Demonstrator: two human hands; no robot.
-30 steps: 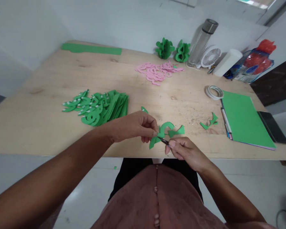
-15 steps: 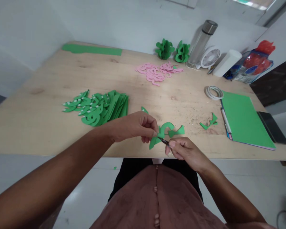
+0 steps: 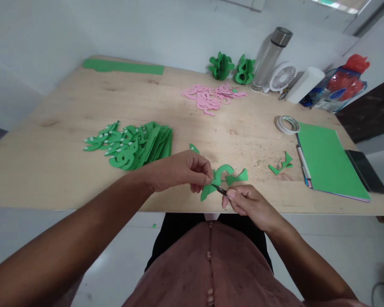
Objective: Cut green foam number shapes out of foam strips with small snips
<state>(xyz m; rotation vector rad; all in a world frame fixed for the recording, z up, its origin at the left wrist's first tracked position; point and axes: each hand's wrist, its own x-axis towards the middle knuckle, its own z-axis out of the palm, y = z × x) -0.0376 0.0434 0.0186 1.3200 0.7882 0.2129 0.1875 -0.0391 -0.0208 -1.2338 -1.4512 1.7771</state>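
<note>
My left hand (image 3: 196, 172) pinches a curved green paper cut-out (image 3: 224, 169) between thumb and fingertips, just above the table's front edge. Closed around a dark, slim pointed tool (image 3: 220, 189) is my right hand (image 3: 248, 199). The tool's tip meets the green paper right beside my left fingertips; its exact kind is hard to make out. Another green paper piece (image 3: 238, 176) lies just right of the held one. Past my left knuckles is a small green leaf shape (image 3: 194, 148) with a white patch.
A heap of green cut-outs (image 3: 137, 145) lies to the left, pink cut-outs (image 3: 211, 98) farther back. Green scraps (image 3: 281, 164), tape rolls (image 3: 288, 124), green sheets (image 3: 333, 162) and a phone (image 3: 366, 170) are rightward. Along the wall stand a bottle (image 3: 272, 57) and small fan (image 3: 283, 76).
Almost nothing differs. Both hands keep the same hold on the paper and the pointed tool, and the view has shifted very slightly.
</note>
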